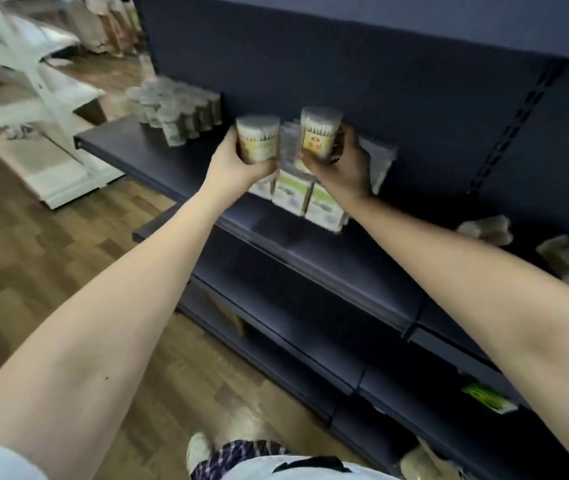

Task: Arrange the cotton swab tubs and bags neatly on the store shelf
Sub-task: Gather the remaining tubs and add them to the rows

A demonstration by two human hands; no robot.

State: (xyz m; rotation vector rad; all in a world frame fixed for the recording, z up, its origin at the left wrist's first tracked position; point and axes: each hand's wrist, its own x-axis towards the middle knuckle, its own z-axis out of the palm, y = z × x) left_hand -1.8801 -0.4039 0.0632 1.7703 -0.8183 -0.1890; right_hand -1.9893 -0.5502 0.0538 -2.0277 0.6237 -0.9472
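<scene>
Left hand (238, 164): fingers curled round first tub (258, 138), clear, full of cotton swabs, green-yellow label, gripped low and held upright.
Right hand (340, 164): wrapped round second tub (319, 133), yellow and red label, upright, a touch higher, just beside the first.
Both tubs: up off the dark shelf (158, 164), near its back panel.
Packs (324, 206): green-and-white, standing in a row on the shelf right under both hands.
Far left end: blurred cluster of tubs (175, 109), standing together, well apart.
Far right: loose bags (485, 230), lying tilted on the shelving.
</scene>
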